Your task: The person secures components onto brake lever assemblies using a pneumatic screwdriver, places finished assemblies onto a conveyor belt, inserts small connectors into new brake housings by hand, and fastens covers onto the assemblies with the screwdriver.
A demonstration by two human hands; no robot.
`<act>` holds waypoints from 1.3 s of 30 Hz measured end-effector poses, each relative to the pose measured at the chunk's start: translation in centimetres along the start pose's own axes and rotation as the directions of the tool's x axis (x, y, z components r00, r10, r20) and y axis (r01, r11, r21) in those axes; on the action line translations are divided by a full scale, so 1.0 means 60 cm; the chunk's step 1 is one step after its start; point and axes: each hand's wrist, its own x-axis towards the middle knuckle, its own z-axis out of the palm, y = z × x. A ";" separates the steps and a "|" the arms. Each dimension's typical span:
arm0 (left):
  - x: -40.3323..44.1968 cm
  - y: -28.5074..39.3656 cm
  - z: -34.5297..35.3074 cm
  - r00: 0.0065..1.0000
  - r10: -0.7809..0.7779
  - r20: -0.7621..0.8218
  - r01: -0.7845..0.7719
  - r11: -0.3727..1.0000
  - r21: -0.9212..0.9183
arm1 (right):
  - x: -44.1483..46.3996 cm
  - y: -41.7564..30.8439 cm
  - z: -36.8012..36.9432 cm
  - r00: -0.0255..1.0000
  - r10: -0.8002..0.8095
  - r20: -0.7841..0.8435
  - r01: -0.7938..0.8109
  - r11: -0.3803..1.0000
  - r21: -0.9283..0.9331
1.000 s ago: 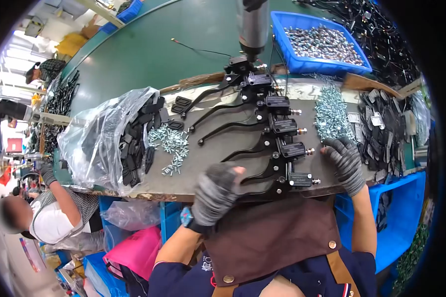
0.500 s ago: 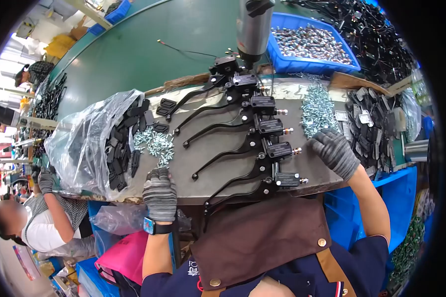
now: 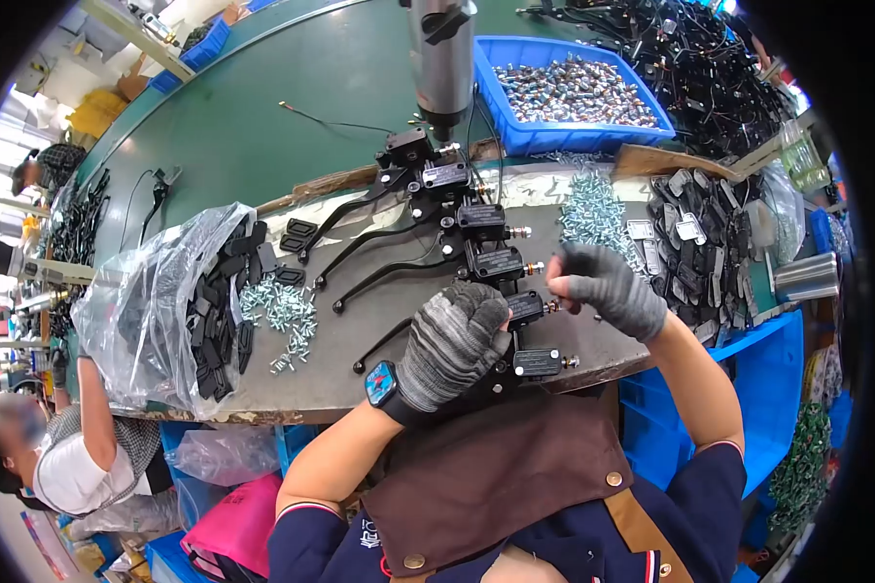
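Note:
Several black brake levers with reservoirs (image 3: 499,262) stand in a slanting row on the bench. My left hand (image 3: 454,345), in a grey striped glove, is curled over the near levers beside a reservoir; whatever its fingers hold is hidden. My right hand (image 3: 608,290), gloved too, is just right of the reservoirs, with thumb and fingertips pinched together; anything between them is too small to make out. Silver screws (image 3: 288,313) lie left of the levers next to black caps (image 3: 226,306). Another screw pile (image 3: 596,216) is beyond my right hand.
A metal power tool (image 3: 441,63) hangs over the far end of the row. Behind are a blue tray of small fittings (image 3: 515,139) and dark wiring. Black parts (image 3: 700,253) lie at right, a plastic bag (image 3: 136,311) at left. A co-worker (image 3: 73,462) sits far left.
My left hand has moved from beside the left screws onto the near levers. My right hand has come in from the right screw pile toward the reservoirs, its fingers now closed. The view has shifted.

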 end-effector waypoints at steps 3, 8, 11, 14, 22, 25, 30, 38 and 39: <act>0.003 -0.005 0.005 0.998 0.019 0.067 -0.017 1.000 -0.020 | 0.025 0.002 0.001 0.974 0.142 0.174 -0.160 0.983 0.094; 0.001 -0.003 0.008 0.998 -0.005 0.055 0.008 0.999 -0.051 | 0.043 -0.015 -0.007 0.929 0.301 0.215 -0.306 0.952 -0.010; -0.004 -0.007 0.011 0.999 -0.014 0.029 0.016 0.997 -0.076 | 0.048 -0.021 -0.005 0.907 0.332 0.260 -0.343 0.939 -0.004; -0.013 -0.008 0.012 1.000 -0.010 0.012 0.011 0.997 -0.075 | 0.046 -0.033 -0.001 0.881 0.396 0.260 -0.413 0.911 0.012; -0.021 -0.004 0.015 0.998 -0.040 0.053 0.041 0.999 -0.014 | 0.044 -0.029 -0.002 0.859 0.422 0.290 -0.446 0.895 0.021; -0.022 -0.002 0.012 0.999 -0.010 0.035 0.009 1.000 0.029 | 0.047 -0.025 0.009 0.862 0.408 0.300 -0.440 0.897 0.047; -0.024 -0.003 0.012 1.000 -0.017 0.017 0.017 1.000 -0.014 | 0.037 -0.025 0.013 0.878 0.404 0.257 -0.440 0.893 0.097; -0.082 -0.045 -0.090 0.923 -0.269 -0.276 0.368 0.829 0.422 | -0.025 -0.023 -0.016 0.998 0.049 -0.026 -0.054 0.964 -0.260; -0.110 -0.067 -0.117 0.920 -0.326 -0.218 0.390 0.701 0.597 | -0.031 -0.018 -0.026 0.998 -0.046 -0.032 0.031 0.930 -0.365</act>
